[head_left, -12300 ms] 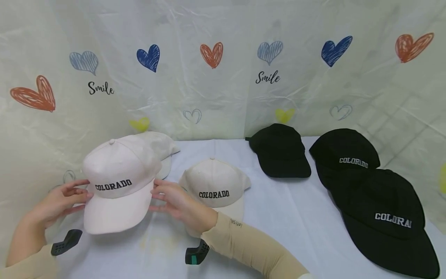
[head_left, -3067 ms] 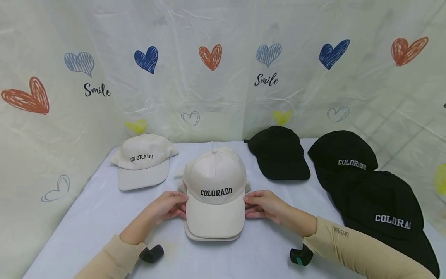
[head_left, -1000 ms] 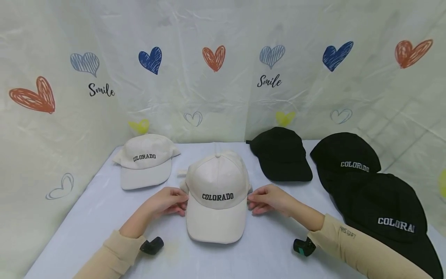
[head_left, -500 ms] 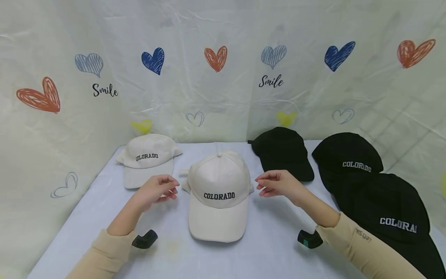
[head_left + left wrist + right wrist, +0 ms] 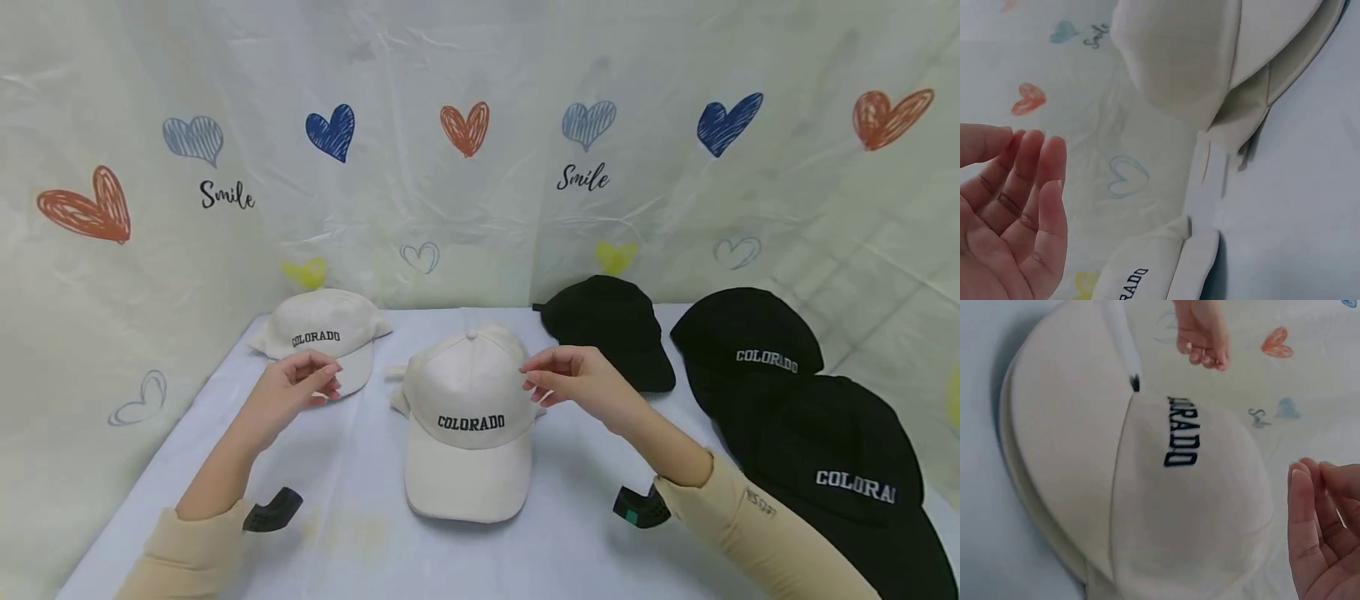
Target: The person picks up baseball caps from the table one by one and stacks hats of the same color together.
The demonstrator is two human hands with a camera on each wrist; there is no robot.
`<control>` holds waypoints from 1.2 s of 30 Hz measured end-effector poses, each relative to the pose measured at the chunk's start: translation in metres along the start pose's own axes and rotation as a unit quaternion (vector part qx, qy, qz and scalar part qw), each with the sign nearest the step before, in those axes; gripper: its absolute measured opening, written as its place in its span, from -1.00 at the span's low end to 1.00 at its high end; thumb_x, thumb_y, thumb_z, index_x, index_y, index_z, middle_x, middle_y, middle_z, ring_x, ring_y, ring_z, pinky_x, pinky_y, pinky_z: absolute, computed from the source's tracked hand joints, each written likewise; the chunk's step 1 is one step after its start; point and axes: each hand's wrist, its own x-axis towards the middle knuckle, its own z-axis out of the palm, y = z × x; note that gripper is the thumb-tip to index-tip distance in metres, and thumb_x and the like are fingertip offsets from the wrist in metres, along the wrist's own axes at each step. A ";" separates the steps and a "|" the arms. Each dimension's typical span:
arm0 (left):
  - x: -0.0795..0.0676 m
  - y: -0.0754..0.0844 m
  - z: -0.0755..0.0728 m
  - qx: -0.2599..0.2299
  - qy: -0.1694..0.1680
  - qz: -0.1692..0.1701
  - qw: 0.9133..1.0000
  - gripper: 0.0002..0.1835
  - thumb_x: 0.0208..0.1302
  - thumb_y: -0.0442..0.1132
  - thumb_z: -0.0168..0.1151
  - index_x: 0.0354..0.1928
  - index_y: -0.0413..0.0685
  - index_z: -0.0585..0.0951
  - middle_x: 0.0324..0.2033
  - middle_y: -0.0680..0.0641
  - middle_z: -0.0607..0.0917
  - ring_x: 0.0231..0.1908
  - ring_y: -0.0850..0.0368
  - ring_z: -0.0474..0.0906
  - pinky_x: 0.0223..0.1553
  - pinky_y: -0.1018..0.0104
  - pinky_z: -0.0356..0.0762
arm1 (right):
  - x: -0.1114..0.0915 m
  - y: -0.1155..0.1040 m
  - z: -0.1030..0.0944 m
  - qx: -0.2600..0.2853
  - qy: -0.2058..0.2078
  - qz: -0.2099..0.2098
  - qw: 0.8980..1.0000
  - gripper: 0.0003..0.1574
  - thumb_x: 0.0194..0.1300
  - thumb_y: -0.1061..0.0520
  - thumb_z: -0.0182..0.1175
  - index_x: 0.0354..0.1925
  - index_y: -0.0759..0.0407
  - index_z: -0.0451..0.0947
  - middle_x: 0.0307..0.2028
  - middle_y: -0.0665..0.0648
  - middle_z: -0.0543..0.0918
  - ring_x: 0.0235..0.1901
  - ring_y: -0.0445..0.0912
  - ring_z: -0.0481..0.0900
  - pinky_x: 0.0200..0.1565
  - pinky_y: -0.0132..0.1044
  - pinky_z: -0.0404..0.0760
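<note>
On the table [image 5: 442,567], I see the stacked caps [image 5: 468,479] unheld, left hand [image 5: 288,392] and right hand [image 5: 588,387] now withdrawn, fingers narrow and empty.

Heart-printed backdrop behind a white-clothed table.
The off-white sheet [image 5: 498,50] rises past the far edge of the table [image 5: 465,562], bearing scribbled red-orange hearts [image 5: 465,130], dark blue hearts [image 5: 330,133], pale blue hearts [image 5: 589,124] and two "Smile" prints [image 5: 227,195]. Yellow hearts [image 5: 617,258] sit low, near that edge; an outlined heart [image 5: 138,398] shows beyond the left edge.
</note>
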 end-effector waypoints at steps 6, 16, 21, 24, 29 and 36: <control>-0.001 -0.004 -0.022 0.006 0.070 0.015 0.997 -0.76 0.54 -0.15 0.18 -0.01 -0.21 0.59 -0.33 0.10 0.70 -0.27 0.29 0.67 -0.16 0.46 0.64 | 0.020 -0.024 0.029 0.017 -0.008 -0.035 0.999 -0.71 0.42 0.28 0.27 0.02 0.48 0.61 -0.22 0.22 0.74 -0.27 -0.03 0.71 -0.14 -0.20 0.72; 0.005 -0.021 -0.047 0.031 0.162 0.023 0.986 -0.81 0.58 -0.15 0.11 -0.03 -0.12 0.59 -0.38 0.23 0.67 -0.33 0.40 0.65 -0.21 0.58 0.58 | 0.053 -0.038 0.081 0.080 -0.022 -0.060 0.995 -0.71 0.43 0.31 0.25 0.05 0.46 0.62 -0.20 0.25 0.74 -0.32 -0.09 0.70 -0.13 -0.16 0.73; 0.009 -0.020 -0.063 0.038 0.197 0.006 0.980 -0.86 0.58 -0.10 0.10 -0.07 0.04 0.59 -0.39 0.29 0.65 -0.34 0.44 0.64 -0.21 0.63 0.56 | 0.064 -0.046 0.111 0.104 -0.028 -0.075 0.991 -0.69 0.42 0.35 0.24 0.09 0.45 0.61 -0.09 0.31 0.71 -0.35 -0.15 0.69 -0.13 -0.15 0.73; 0.013 -0.021 -0.074 0.045 0.206 -0.008 0.977 -0.86 0.58 -0.07 0.09 -0.08 0.10 0.58 -0.37 0.27 0.65 -0.33 0.44 0.63 -0.21 0.65 0.54 | 0.071 -0.049 0.128 0.126 -0.035 -0.075 0.989 -0.69 0.40 0.37 0.24 0.09 0.43 0.61 -0.06 0.24 0.71 -0.32 -0.10 0.70 -0.12 -0.15 0.73; 0.022 -0.027 -0.082 0.025 0.203 -0.051 0.977 -0.85 0.58 -0.03 0.08 -0.08 0.12 0.56 -0.34 0.21 0.63 -0.31 0.40 0.62 -0.22 0.64 0.54 | 0.083 -0.047 0.152 0.155 -0.033 -0.071 0.985 -0.66 0.40 0.38 0.23 0.13 0.40 0.60 -0.05 0.28 0.68 -0.24 -0.08 0.70 -0.10 -0.18 0.72; 0.032 -0.050 -0.082 -0.110 0.199 -0.118 0.967 -0.87 0.56 -0.07 0.12 -0.11 0.10 0.60 -0.38 0.19 0.65 -0.34 0.35 0.64 -0.28 0.55 0.59 | 0.101 -0.043 0.188 0.199 -0.008 -0.049 0.979 -0.55 0.40 0.40 0.22 0.24 0.36 0.55 0.00 0.29 0.64 -0.20 -0.15 0.64 -0.07 -0.22 0.71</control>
